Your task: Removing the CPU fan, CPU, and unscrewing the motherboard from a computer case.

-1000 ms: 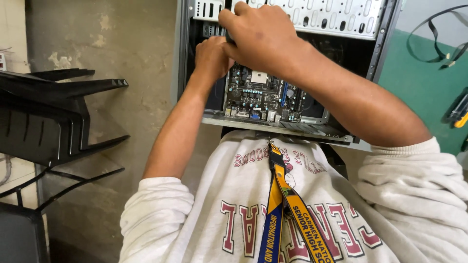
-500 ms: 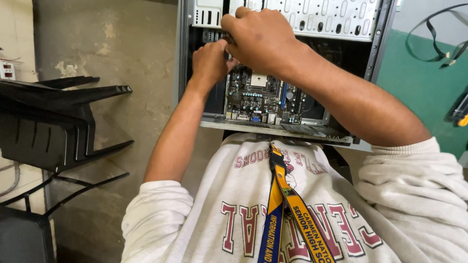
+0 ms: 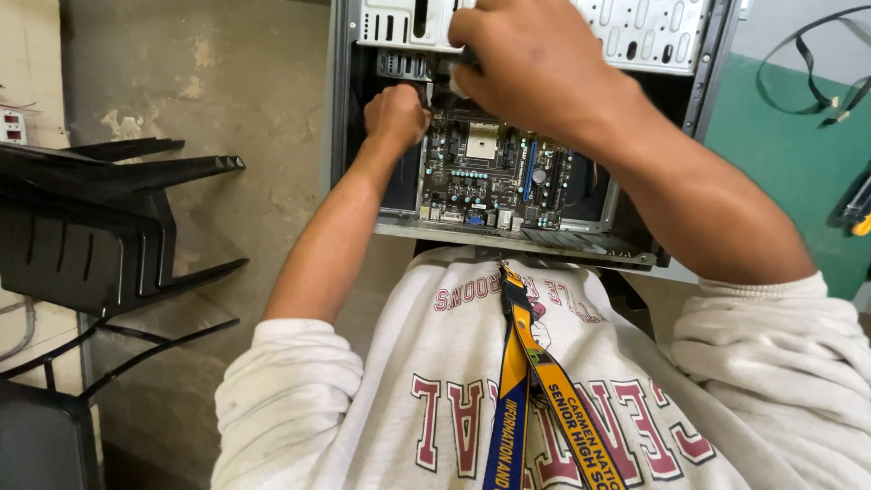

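A single head-worn camera supplies the only view. It looks steeply downward along the wearer's own torso, so the white sweatshirt [image 3: 544, 399] and the blue-and-yellow lanyard [image 3: 531, 390] fill the lower frame at very close range. Both forearms extend away from the lens toward the top of the frame, where the open computer case [image 3: 522, 238] sits near. The left edge takes in black stacked chairs [image 3: 100, 227]; the right edge, a green surface [image 3: 780, 181].

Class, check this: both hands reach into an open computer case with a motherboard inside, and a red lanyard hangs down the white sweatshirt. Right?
Not quite. The head view shows the lanyard is blue and yellow, not red. Both hands, left and right, do reach into the open case over the motherboard.
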